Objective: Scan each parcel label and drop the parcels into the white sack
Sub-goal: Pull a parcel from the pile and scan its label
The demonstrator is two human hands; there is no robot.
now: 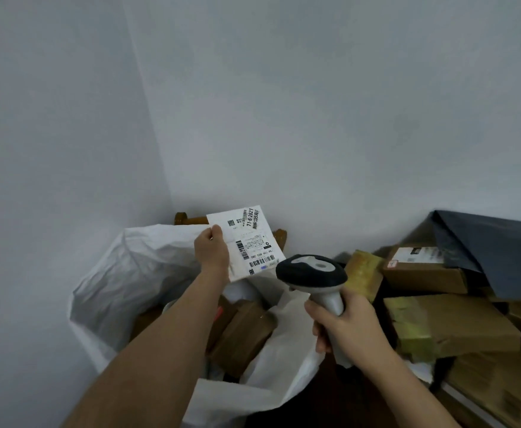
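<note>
Pale grey-white walls (314, 103) meet in a corner that fills the upper half of the head camera's view. Below the corner stands a large white woven plastic sack (123, 273), its mouth open and crumpled. Inside it lie several brown cardboard parcels (240, 338), piled loosely against one another.

Above the sack's open mouth, the left hand (213, 251) holds up a flat white parcel with a printed shipping label (247, 242). The fingers and thumb pinch the parcel's left edge, and the label, with its barcodes and numbers, faces the camera, tilted slightly. Behind the parcel, a bit of brown wooden furniture (188, 219) shows against the wall.

Just to the right of the parcel, the right hand (348, 329) grips the grey handle of a handheld barcode scanner with a black and grey head (311, 273). The fingers are wrapped round the handle, and the scanner's head sits close to the label's lower right corner, apart from it.

On the right, a heap of brown cardboard boxes (456, 329) waits, some sealed with yellowish tape. One box near the top carries a white label. A dark grey plastic mailing bag (493, 251) lies draped over the top of the heap.
</note>
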